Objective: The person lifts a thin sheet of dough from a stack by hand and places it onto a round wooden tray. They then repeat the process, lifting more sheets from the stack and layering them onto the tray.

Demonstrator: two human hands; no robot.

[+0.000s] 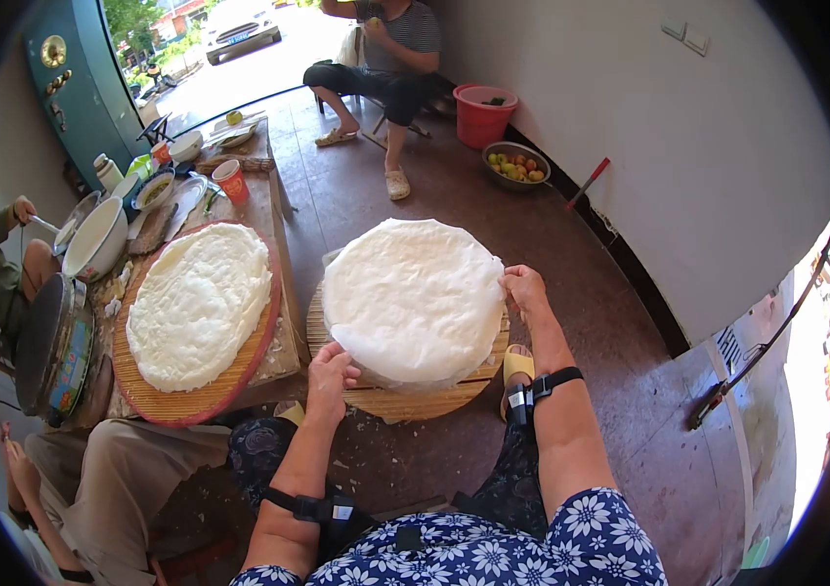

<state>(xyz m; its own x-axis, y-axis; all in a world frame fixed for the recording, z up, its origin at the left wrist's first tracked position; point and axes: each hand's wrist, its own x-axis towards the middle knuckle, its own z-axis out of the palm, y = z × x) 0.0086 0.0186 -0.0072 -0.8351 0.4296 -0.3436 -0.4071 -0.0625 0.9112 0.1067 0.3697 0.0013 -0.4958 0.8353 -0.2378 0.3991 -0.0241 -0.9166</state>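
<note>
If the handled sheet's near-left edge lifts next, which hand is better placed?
Likely the left hand: it sits at that edge of the pale round sheet; the right hand is at the right edge.

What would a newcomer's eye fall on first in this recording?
The large white round in the centre comes first, on a slatted board, its edge held by the left hand and right hand. A second white round lies on a red-rimmed board at left, and a red bucket and fruit bowl stand by the wall.

Round slatted wooden board [415, 403] beneath a broad white sheet [415, 298].
</note>
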